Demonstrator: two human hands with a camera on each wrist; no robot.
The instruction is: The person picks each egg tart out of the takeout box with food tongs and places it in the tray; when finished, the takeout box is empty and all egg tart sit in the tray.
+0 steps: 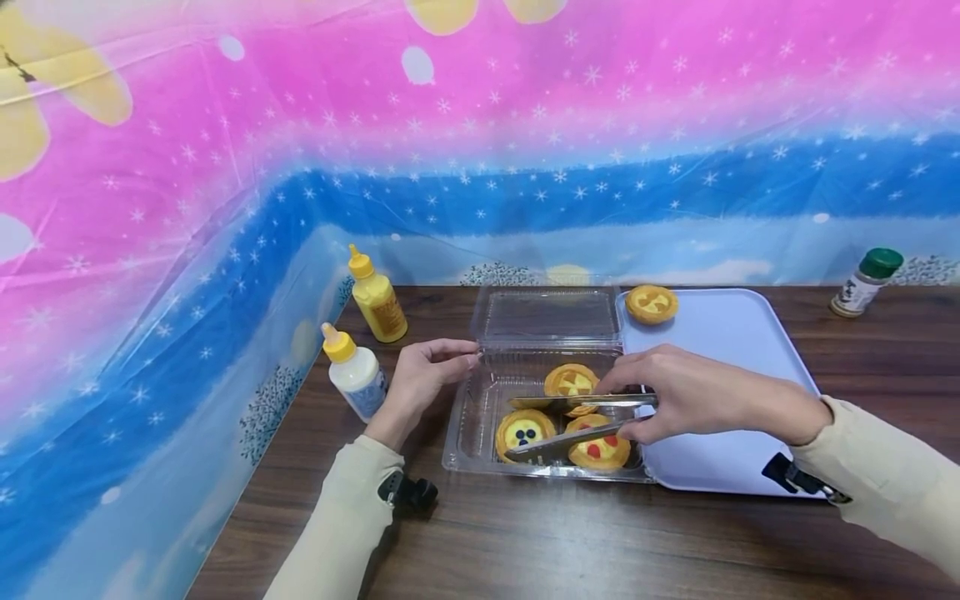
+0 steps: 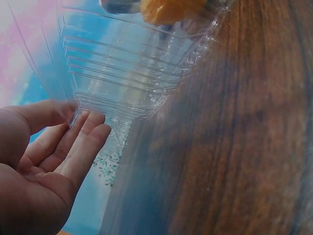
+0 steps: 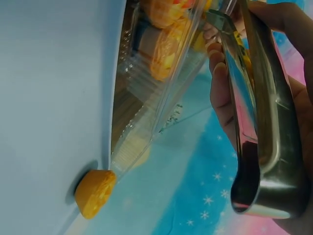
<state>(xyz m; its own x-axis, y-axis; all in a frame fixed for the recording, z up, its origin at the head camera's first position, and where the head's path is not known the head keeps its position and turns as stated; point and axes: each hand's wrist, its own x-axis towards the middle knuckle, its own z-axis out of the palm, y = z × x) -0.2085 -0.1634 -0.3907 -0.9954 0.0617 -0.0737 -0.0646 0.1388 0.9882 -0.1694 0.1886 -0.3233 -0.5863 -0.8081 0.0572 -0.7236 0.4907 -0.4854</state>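
My right hand (image 1: 693,390) grips metal tongs (image 1: 577,402), whose arms are spread over the clear plastic box (image 1: 468,425). Between the tong tips lies a tart with dark blue berries (image 1: 534,425); whether they touch it I cannot tell. Beside it in the box are a tart with red pieces (image 1: 603,454) and, behind, a tart with pale yellow pieces (image 1: 572,380), partly hidden by hand and tongs. At the box's left side my left hand (image 1: 423,379) pinches the rim; the left wrist view shows thumb and fingers (image 2: 83,147) at that edge.
The box's lid (image 1: 551,312) lies folded back behind it. On the right is a lavender tray (image 1: 738,358) with another tart (image 1: 651,305) at its far-left corner. A white bottle (image 1: 358,379) and a yellow bottle (image 1: 378,304) stand left, a green-capped jar (image 1: 862,287) far right.
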